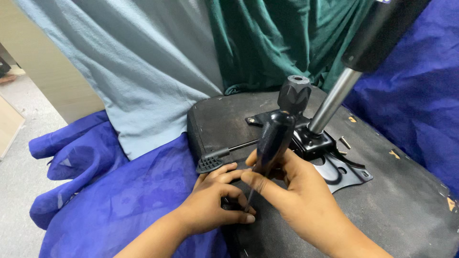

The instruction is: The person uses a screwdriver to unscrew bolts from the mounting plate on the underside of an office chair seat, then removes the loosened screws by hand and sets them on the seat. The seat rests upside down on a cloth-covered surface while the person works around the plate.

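A: What is seen across the frame?

B: Blue cloth (pixel 119 210) is spread at lower left, pale blue fabric (pixel 143 71) is hung at upper left, green fabric (pixel 277 38) at top centre. An upturned chair seat (pixel 397 200) is laid across the right half, with its metal post (pixel 334 98) raised at upper right.

A: And at centre?

B: A black plate (pixel 342 174) is fixed there, a knob (pixel 294 94) above it, a lever (pixel 215 160) to its left.

A: The hands?

B: A black-handled screwdriver (pixel 273 138) is gripped by the right hand (pixel 291 191), tip down. The shaft is pinched by the left hand (pixel 215 203), low at centre.
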